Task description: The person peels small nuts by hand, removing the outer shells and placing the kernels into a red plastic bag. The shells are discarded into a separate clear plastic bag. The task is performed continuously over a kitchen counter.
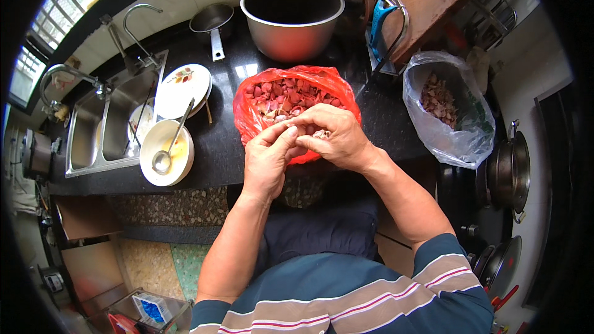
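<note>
A red plastic bag (241, 102) lies wide-mouthed on the black countertop before me, filled with unpeeled cloves (292, 93) that look like garlic. Over its near side my hands meet at the fingertips. My left hand (269, 157) pinches a small garlic clove (300, 129) between thumb and fingers. My right hand (341, 137) grips the same clove from the other side, its fingers curled around it and partly hiding it. Pale pieces (321, 134) show beneath the right fingers; I cannot tell whether that hand holds them.
Behind the red bag stands a large metal pot (290, 37). A clear plastic bag (420, 125) with papery scraps or cloves sits at right. Left are stacked plates (178, 95), a bowl (153, 144) with a ladle (162, 160), a small saucepan (216, 44) and a double sink (86, 134).
</note>
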Available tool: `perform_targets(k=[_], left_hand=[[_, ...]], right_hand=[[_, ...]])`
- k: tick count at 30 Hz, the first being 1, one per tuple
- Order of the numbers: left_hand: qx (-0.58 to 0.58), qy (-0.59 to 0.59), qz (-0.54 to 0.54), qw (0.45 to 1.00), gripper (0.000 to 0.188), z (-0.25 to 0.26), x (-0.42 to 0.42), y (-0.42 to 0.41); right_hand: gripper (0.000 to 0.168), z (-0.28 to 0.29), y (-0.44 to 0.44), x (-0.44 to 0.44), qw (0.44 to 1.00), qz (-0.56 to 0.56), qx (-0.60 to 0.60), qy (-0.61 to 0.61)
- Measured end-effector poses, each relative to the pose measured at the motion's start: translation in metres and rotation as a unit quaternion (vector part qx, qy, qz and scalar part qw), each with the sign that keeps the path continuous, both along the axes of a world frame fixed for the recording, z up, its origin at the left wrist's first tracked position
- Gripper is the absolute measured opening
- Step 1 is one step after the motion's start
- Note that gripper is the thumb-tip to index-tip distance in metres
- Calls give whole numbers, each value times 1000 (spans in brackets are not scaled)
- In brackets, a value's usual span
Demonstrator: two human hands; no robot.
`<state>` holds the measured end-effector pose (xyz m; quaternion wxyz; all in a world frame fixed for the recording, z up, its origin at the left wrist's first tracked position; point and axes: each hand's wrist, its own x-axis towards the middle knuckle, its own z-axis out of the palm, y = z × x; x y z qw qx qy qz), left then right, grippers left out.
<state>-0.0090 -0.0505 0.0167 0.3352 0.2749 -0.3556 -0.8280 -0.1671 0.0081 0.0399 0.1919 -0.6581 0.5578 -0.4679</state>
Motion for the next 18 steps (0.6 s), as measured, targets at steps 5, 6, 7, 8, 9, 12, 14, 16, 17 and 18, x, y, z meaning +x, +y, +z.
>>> perform_targets(k=[5, 6, 7, 8, 9, 12, 14, 16, 17, 18], left_hand=[[84, 41, -31, 995, 19, -3, 6, -5], [97, 41, -34, 994, 19, -3, 7, -5], [109, 42, -37, 992, 19, -3, 7, -5], [122, 50, -36, 991, 19, -4, 8, -5], [134, 59, -37, 988, 19, -6, 8, -4], [165, 76, -33, 983, 17, -6, 8, -2], [178, 72, -35, 981, 16, -1, 7, 0], [185, 57, -41, 980, 16, 3, 8, 1], [188, 64, -50, 979, 17, 1, 9, 0], [191, 71, -58, 977, 17, -2, 11, -1]], right_hand=[[21, -1, 6, 1, 994, 5, 36, -99], [20, -1, 7, 1, 993, 4, 43, -113], [19, -1, 8, 1, 993, 1, 40, -110], [18, 0, 9, 2, 994, -2, 37, -106], [18, 1, 10, 2, 994, -6, 35, -103], [19, 3, 11, 5, 991, -5, 55, -123], [18, -2, 11, 2, 996, 11, 17, -85], [18, -4, 9, 0, 998, 25, -8, -57], [18, -5, 9, 0, 998, 31, -15, -48], [18, -5, 8, 0, 998, 38, -22, -39]])
